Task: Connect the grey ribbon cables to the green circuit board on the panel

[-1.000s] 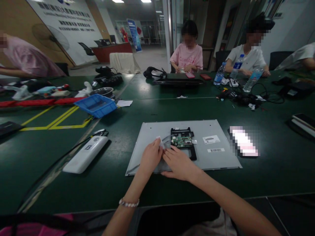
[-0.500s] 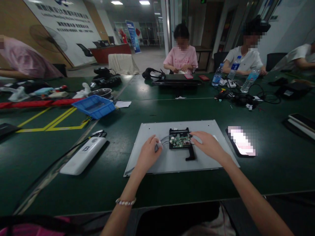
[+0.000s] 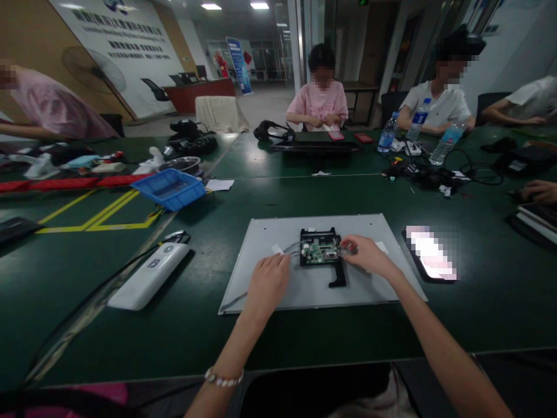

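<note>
A flat light-grey panel [image 3: 369, 290] lies on the table before me. Mounted near its middle is a green circuit board [image 3: 319, 251] in a black bracket [image 3: 337, 278]. My left hand [image 3: 268, 281] rests on the panel left of the board, fingers curled over a grey cable [image 3: 237, 299] that passes beneath them toward the board. Above the knuckles is a small white tag [image 3: 277, 249]. At the board's right edge, my right hand [image 3: 369, 255] pinches a small see-through piece [image 3: 349, 248], too blurred to name.
A phone [image 3: 430, 255] lies right of the panel, and a white power bank [image 3: 152, 276] with a cable lies left. Farther back are a blue bin [image 3: 172, 188], water bottles [image 3: 448, 141] and tangled black cables [image 3: 424, 174]. Several people sit around the green table [image 3: 270, 194].
My left hand has turned palm-down and settled lower over the cable, off the white tag. My right hand has shifted slightly right, with a see-through piece now showing at its fingers.
</note>
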`<action>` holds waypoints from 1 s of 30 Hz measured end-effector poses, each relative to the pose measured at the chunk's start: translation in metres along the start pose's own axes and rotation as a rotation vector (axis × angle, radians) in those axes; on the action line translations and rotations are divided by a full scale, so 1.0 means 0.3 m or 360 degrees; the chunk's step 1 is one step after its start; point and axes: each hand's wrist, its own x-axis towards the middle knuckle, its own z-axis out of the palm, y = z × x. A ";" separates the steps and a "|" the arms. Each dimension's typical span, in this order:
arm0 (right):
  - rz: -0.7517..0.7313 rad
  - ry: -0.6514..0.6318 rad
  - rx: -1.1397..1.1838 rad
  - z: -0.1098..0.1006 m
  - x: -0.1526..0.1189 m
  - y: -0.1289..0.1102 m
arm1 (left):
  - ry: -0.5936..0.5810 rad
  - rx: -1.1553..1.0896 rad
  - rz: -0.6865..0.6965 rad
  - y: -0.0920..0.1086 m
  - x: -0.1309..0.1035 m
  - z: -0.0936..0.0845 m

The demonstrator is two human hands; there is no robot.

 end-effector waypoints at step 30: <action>0.0144 0.0400 -0.0277 -0.010 -0.041 0.073 | -0.0081 -0.0071 0.0108 0.012 0.353 0.049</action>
